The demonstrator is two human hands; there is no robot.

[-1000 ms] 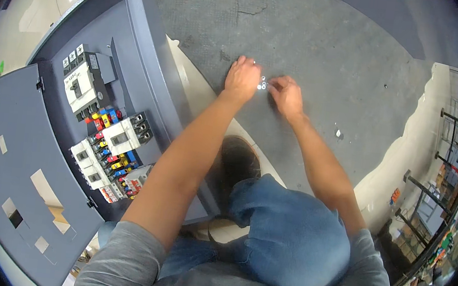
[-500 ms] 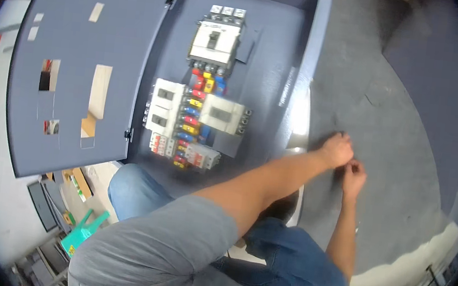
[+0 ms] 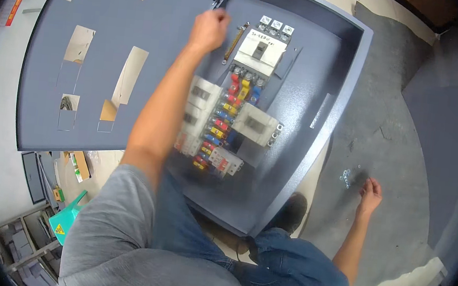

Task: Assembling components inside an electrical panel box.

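My left hand (image 3: 210, 30) reaches over the left wall of a grey electrical cabinet (image 3: 299, 122), just below the upper door hinge (image 3: 218, 0). Its fingers are curled closed; whatever they hold is hidden. Close by, a brass terminal strip (image 3: 235, 44) is fixed to the back panel, left of the large white circuit breaker (image 3: 257, 53). Out to the right, my right hand (image 3: 370, 198) hovers over a dark grey mat (image 3: 386, 159) with fingertips pinched together, and anything between them is too small to make out. Small shiny metal fasteners (image 3: 346, 177) lie in a cluster left of it.
The cabinet door (image 3: 108, 18) with cut-outs stands swung out to the left. Smaller breakers (image 3: 256, 124) flank red, yellow and blue busbars (image 3: 221, 124). A green plastic stool (image 3: 67, 219) and a cardboard piece (image 3: 79, 165) are at lower left. My shoe (image 3: 290, 212) rests beside the cabinet.
My left hand has left the right hand's side and crossed to the cabinet's upper left. The right hand has shifted slightly right and nearer. The fasteners on the mat now show.
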